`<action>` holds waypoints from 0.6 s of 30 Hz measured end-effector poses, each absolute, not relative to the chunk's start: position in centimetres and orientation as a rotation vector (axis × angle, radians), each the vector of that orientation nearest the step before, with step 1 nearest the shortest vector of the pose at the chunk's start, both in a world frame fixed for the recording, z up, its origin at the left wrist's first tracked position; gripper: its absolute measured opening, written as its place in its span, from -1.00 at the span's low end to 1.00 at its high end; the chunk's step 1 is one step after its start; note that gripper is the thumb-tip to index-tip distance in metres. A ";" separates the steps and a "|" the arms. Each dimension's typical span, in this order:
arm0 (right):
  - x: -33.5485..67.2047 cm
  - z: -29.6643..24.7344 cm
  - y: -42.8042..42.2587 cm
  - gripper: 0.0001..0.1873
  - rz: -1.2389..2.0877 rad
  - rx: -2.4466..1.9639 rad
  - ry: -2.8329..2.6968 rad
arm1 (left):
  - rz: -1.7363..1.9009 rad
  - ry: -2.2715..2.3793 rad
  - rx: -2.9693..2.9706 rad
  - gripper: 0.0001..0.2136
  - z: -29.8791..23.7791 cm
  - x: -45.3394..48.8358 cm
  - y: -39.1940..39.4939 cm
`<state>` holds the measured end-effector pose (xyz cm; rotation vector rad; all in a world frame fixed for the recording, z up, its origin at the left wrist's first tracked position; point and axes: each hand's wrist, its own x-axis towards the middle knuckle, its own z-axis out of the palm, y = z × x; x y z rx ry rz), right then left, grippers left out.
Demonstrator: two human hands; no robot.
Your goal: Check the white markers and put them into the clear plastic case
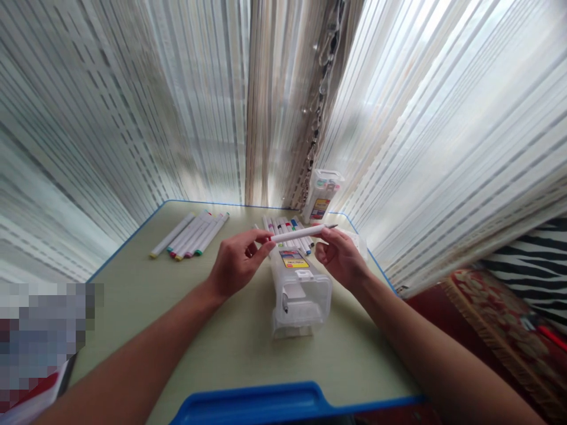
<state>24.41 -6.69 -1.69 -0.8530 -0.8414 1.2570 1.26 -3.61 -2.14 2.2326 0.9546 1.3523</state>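
A white marker pen (296,234) is held level between both hands above the table. My left hand (239,260) pinches its red end. At the other end, near a dark tip, the fingers of my right hand (341,255) grip it. Just below lies a clear plastic case (301,295) on its side, with a yellow label on top and its open end toward me; a white piece with a dark tip shows inside. Behind the held marker is a cluster of markers (283,225), partly hidden by it and my hands.
Several white markers with coloured ends (195,235) lie together at the left. A second clear case (323,195) stands upright at the back edge near the curtain (212,106). The table (230,354) has a blue rim. A zebra-striped cloth (527,271) lies at the right.
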 end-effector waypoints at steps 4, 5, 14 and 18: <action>24.6 -1.9 -6.7 -0.75 1.274 -0.856 -0.843 | 1.358 0.976 2.225 -0.83 -2.1 1.3 -3.7; 24.6 -2.0 -6.7 -0.74 1.279 -0.856 -0.845 | 1.358 0.981 2.226 -0.83 -2.1 1.3 -3.7; 24.7 -2.2 -6.8 -0.69 1.270 -0.875 -0.871 | 1.358 0.982 2.236 -0.86 -2.1 1.2 -3.8; 24.6 -2.2 -6.7 -0.67 1.266 -0.869 -0.869 | 1.383 0.973 2.231 -0.88 -2.0 1.2 -3.8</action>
